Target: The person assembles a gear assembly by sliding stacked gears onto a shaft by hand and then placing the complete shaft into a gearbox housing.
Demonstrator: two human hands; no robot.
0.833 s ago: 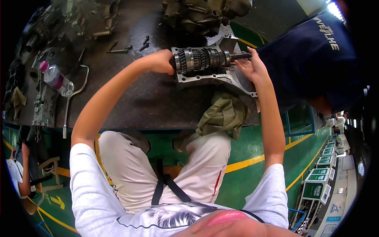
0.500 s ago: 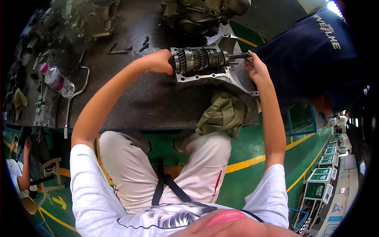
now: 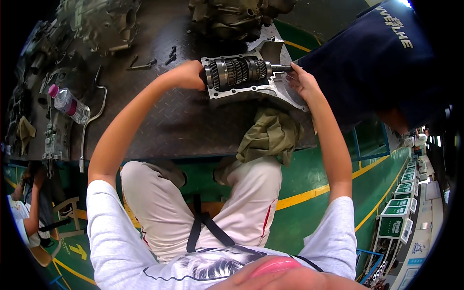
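A steel gear shaft (image 3: 237, 71) with a row of toothed gears lies lengthwise in an open, pale metal gearbox housing (image 3: 241, 91). My left hand (image 3: 190, 75) is closed around the shaft's left end; its fingertips are hidden behind the housing's edge. At the other side, the thumb and forefinger of my right hand (image 3: 303, 82) pinch the thin shaft end, while the other fingers hang loosely curled over the flared part of the housing. A crumpled olive cloth (image 3: 270, 133) lies just below the housing at the table's near edge.
More gearbox castings stand at the back (image 3: 229, 19) and left (image 3: 101, 24) of the metal table (image 3: 145, 128). Small tools (image 3: 142, 65), a bent wrench bar (image 3: 92, 118) and a water bottle (image 3: 67, 102) lie on the left. A person in dark blue (image 3: 372, 72) is close at right.
The view has shifted slightly, so the table's things sit a little further left. Both hands stay on the gear shaft, with little visible movement against the housing.
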